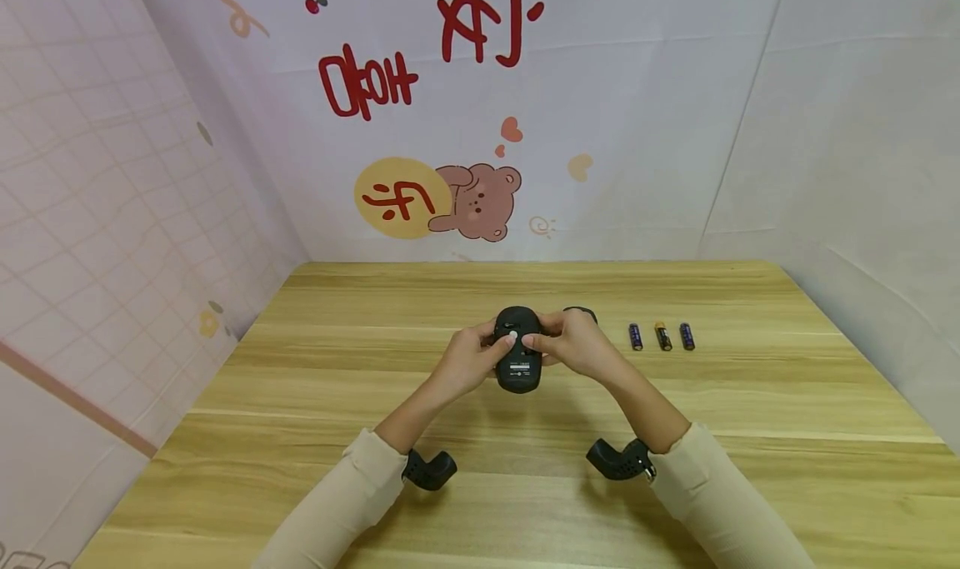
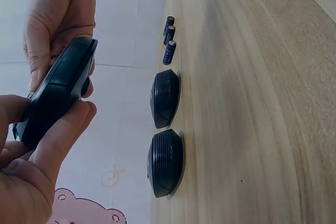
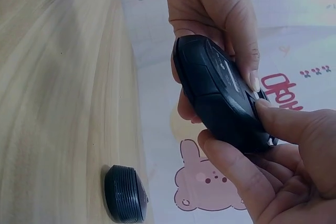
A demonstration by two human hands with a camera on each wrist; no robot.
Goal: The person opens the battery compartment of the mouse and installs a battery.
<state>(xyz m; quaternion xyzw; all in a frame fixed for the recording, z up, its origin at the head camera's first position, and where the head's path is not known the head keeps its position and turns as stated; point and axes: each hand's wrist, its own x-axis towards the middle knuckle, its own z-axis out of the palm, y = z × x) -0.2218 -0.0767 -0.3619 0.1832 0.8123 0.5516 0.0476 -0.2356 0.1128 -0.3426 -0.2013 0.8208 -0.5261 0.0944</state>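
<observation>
A black computer mouse (image 1: 518, 369) is held up over the table, its underside with a white label facing the person. My left hand (image 1: 471, 359) grips its left side, thumb on the underside. From the other side my right hand (image 1: 577, 344) holds it too, the thumb pressing near the middle of the underside. Both thumbs meet by a small slot there, as the right wrist view shows; fingers of both hands curl beneath the body. In the left wrist view the mouse (image 2: 60, 85) is tilted and seen edge-on.
Two more black mice, one nearer the batteries (image 2: 165, 99) and another (image 2: 166, 163), rest on the wooden table (image 1: 337, 436). Right of the hands lie three small batteries (image 1: 663, 336) in a row. A printed cloth wall (image 1: 637, 119) stands behind the table.
</observation>
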